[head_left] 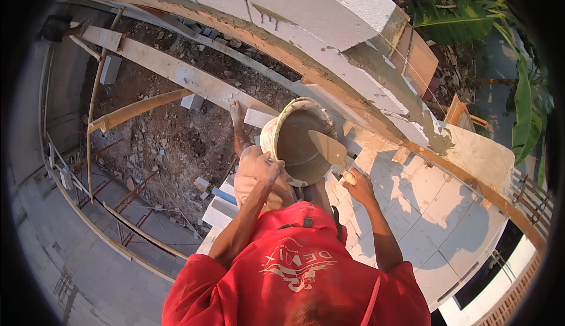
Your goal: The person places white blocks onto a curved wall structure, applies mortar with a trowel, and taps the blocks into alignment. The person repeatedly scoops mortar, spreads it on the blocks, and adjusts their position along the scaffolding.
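Note:
My left hand (269,169) is closed on the near left rim of a mortar-smeared bucket (271,136), which is tilted in front of my body. Grey wet mortar (298,133) lies inside it. In my right hand (361,188) is the pale handle of a trowel (331,148). The trowel's blade reaches over the bucket's right side, with mortar on it. Ahead of the bucket runs a white block wall (329,20), and grey mortar (385,85) is spread along part of its top.
A wooden plank (170,70) and a bamboo pole (138,108) span the rubble ground (165,143) at left. Pale blocks (412,202) form the surface at right, beside a long timber (471,182). A person (56,27) is at the far left. Banana leaves (459,26) hang at far right.

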A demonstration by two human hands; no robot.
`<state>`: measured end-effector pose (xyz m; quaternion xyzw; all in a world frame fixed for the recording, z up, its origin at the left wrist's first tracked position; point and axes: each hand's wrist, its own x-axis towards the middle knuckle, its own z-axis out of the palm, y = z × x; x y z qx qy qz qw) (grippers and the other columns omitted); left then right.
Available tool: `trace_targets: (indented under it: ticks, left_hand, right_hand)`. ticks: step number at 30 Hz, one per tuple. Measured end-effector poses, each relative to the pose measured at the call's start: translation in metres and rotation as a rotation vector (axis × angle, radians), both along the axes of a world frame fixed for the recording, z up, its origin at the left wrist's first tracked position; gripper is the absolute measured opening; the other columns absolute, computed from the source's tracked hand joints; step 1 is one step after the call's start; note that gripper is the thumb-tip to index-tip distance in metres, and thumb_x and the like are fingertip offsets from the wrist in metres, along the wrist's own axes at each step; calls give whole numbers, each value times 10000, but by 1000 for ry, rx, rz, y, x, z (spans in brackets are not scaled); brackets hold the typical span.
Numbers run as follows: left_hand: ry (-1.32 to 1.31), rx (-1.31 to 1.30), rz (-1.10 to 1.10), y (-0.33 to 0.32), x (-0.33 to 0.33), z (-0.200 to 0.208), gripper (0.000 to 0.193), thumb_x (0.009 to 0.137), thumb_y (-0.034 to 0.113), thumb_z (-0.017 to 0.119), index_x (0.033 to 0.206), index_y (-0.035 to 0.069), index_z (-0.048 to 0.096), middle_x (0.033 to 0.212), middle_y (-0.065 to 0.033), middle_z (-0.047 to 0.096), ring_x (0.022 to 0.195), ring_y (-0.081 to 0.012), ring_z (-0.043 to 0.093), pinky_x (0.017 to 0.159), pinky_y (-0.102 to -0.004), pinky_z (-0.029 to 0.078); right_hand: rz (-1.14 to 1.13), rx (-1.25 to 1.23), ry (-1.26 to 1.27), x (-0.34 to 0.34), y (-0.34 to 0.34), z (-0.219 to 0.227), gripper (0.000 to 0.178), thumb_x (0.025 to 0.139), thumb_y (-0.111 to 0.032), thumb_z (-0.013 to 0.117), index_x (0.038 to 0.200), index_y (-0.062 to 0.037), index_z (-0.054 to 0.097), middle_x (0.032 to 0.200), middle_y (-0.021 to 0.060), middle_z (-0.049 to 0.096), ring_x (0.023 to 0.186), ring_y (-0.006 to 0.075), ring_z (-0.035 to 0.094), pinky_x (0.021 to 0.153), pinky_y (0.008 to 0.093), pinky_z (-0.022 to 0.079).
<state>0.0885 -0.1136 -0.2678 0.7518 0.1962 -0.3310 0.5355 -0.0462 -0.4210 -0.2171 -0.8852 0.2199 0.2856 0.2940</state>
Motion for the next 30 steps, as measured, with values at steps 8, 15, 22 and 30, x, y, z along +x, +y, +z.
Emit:
trace_targets:
  ticks: [8,15,22,30]
  left_hand:
    - [109,-311,-143,9,30,-59,196,797,-90,634,962,3,683,822,-73,720,661,-141,675,597,-275,549]
    - [171,-270,-462,-25,53,-127,189,818,-79,649,994,-14,671,907,-54,713,733,-123,676,636,-268,552]
    - [170,-187,-782,-83,16,-207,205,818,-36,702,1023,-32,705,890,-32,720,751,-86,640,676,-253,514]
    - [322,-100,-1104,-143,-63,-291,360,752,-69,705,1111,-44,695,1002,-79,721,875,-150,683,798,-307,548]
  right_hand:
    - [-287,70,63,-44,68,-53,478,851,-342,710,1243,-90,602,1032,193,719,979,411,684,845,524,540]
    - [-637,127,23,-97,87,-128,414,884,-342,660,1166,-45,601,960,215,715,933,427,690,816,522,545]
    - [-1046,167,82,-165,119,-217,428,884,-319,686,1180,-23,598,917,249,700,904,445,687,795,536,530]
    - [-1405,224,127,-215,205,-262,419,903,-313,682,1188,-19,594,924,231,712,917,453,681,792,530,532]
